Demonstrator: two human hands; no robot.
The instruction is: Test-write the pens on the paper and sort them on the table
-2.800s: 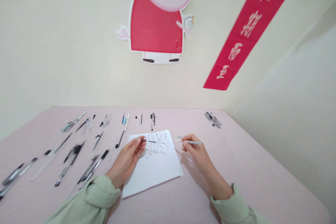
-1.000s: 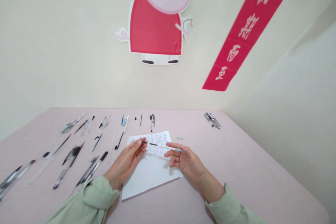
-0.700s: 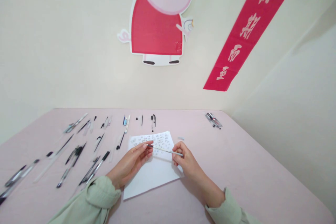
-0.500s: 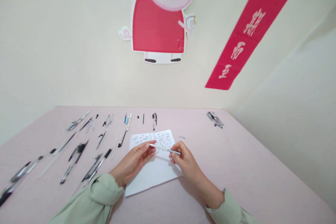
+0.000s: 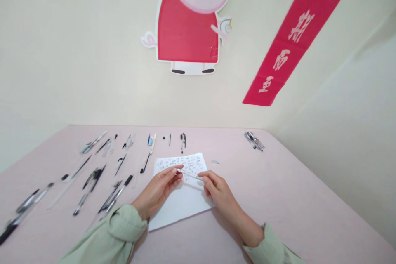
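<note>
A slim white pen (image 5: 190,174) spans the gap between my hands, above the upper part of a sheet of paper (image 5: 179,210) with handwriting on it. My left hand (image 5: 163,183) pinches one end between thumb and fingers. At the other end, my right hand (image 5: 216,187) is closed with its fingertips around the pen, covering that end. Beyond the right hand, a small pale grey piece (image 5: 215,161) lies on the table, too small to name.
Several pens and pen parts lie spread over the left of the pink table (image 5: 293,198), among them a black-capped pen (image 5: 119,194) beside my left sleeve. A bundle of pens (image 5: 254,140) rests at the back right. Behind stands a wall with a red banner (image 5: 287,49).
My right hand has turned over more and its fingers have shifted along the pen, now covering the end that stuck out before. The left hand keeps its pinch.
</note>
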